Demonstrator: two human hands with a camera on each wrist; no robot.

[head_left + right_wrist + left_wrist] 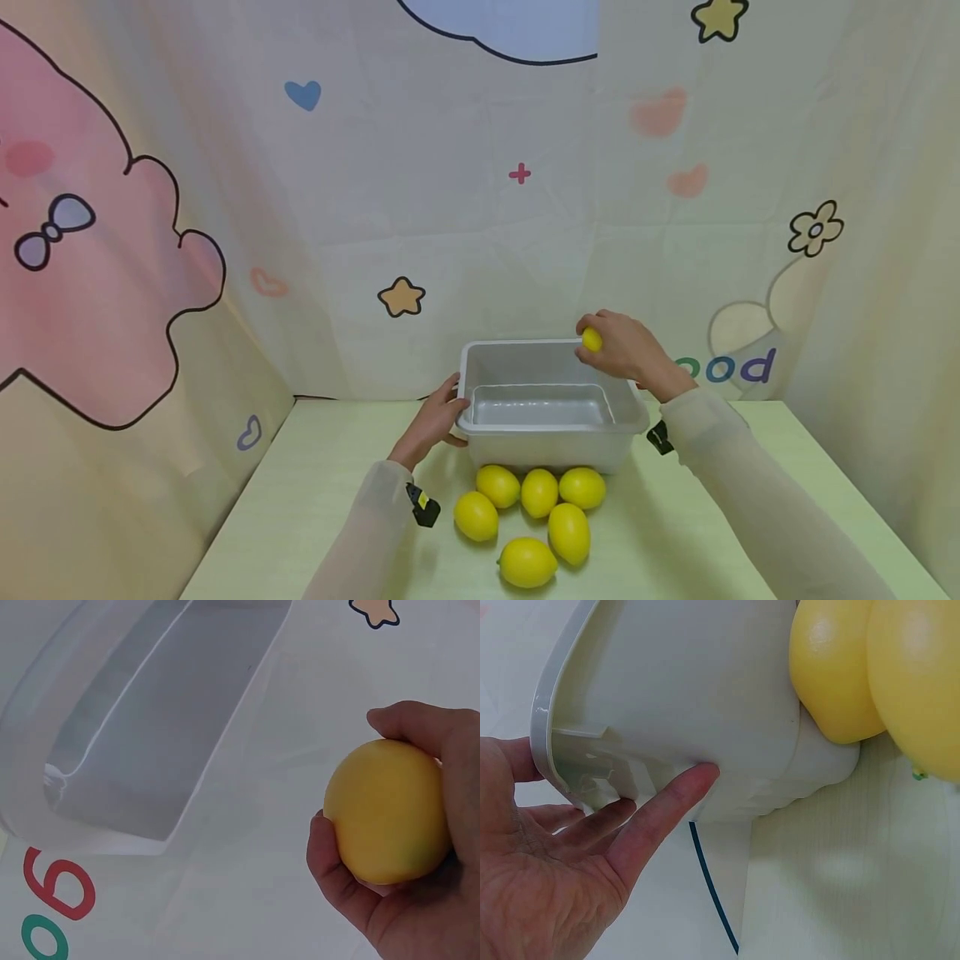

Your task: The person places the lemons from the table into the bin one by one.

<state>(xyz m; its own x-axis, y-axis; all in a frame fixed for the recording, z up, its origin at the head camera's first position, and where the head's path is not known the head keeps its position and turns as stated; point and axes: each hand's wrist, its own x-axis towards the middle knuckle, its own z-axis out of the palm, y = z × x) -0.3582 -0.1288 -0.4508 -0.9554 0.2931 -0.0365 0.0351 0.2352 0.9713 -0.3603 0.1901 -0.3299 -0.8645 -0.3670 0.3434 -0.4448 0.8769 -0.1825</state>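
Note:
A grey-white rectangular plastic bin (551, 450) stands on the table, and its visible inside holds nothing. At its left end my left hand (437, 414) grips the rim. In the left wrist view the thumb lies at the rim and the fingers (667, 814) reach beneath it against the outer wall. Above the bin's far right corner, my right hand (626, 346) holds a lemon (386, 814) between thumb and curled fingers. Several other yellow lemons (527, 562) lie on the table in front of the bin, some close against its front wall.
The pale green table (300, 500) runs back to a hanging cloth (450, 192) printed with cartoon figures, directly behind the bin. More printed cloth (112, 492) hangs at the left side. A black wrist device (424, 506) sits at the left sleeve.

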